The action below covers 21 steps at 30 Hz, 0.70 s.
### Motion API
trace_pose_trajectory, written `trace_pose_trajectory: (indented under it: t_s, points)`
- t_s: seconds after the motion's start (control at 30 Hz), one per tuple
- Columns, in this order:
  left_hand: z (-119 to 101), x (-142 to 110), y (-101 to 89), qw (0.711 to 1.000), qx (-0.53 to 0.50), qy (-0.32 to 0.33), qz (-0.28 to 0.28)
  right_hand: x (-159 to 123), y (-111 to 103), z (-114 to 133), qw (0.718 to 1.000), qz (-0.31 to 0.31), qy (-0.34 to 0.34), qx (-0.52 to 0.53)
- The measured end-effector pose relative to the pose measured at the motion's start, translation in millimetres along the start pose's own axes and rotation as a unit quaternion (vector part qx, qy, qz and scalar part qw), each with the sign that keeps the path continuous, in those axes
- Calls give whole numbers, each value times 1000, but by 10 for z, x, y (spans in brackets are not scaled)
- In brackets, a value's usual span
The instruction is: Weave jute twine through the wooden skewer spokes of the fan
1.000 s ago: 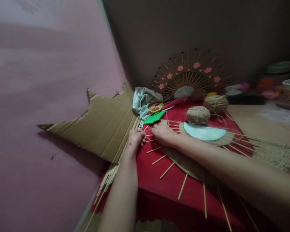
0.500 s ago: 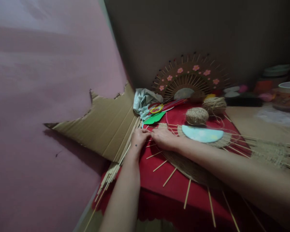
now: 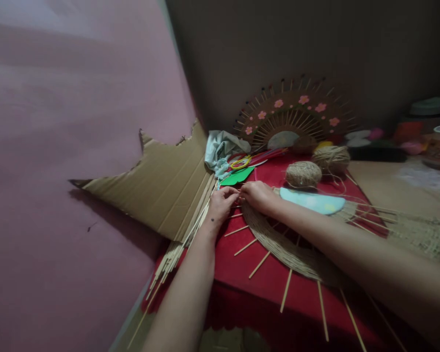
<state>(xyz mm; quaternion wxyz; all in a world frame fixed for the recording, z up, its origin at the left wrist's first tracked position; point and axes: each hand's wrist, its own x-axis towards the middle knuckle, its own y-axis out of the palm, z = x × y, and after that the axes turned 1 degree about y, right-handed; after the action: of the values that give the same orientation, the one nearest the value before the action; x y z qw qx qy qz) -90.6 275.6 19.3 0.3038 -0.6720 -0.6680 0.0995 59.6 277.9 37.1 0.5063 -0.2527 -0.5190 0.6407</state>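
Observation:
My left hand [image 3: 223, 204] and my right hand [image 3: 259, 196] meet fingertip to fingertip at the far left end of a half-round twine weaving [image 3: 267, 239]. Both are closed in a pinch; what lies between the fingers is too small to make out. Thin wooden sticks [image 3: 257, 265] fan out from the weaving's curved edge. At its centre sits a pale blue half-disc [image 3: 311, 201], partly behind my right forearm. Two balls of twine, a nearer ball [image 3: 303, 175] and a farther ball [image 3: 330, 159], rest beyond it, with a loose strand near them.
Red cloth [image 3: 234, 266] covers the table. Torn cardboard [image 3: 157, 183] leans on the pink wall at left, beside a bundle of loose sticks [image 3: 172, 261]. Behind lie a green sheet [image 3: 238, 176], yellow-handled scissors [image 3: 241, 162], a crumpled cloth [image 3: 223, 146] and a flowered stick fan [image 3: 291, 110].
My right hand has shifted slightly up and right, leaving more of the woven band showing. Both hands stay pinched together at the weaving's end. The whole view has moved a little.

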Motion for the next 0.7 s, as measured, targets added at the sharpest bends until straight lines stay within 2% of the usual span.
trace_pose_trajectory:
  t_s: [0.23, 0.4, 0.57, 0.7]
  points:
    - [9, -17, -83, 997, 74, -4, 32, 25, -23, -83, 999, -8, 32, 3]
    - [-32, -59, -106, 989, 122, -5, 80, 36, -68, -54, 999, -22, 32, -22]
    - [-50, -85, -108, 983, 121, -8, 135, 97, -105, -82, 998, -22, 5, -65]
    - [-71, -117, -133, 978, 112, -20, 172, 124, -146, -93, 993, -11, -51, -102]
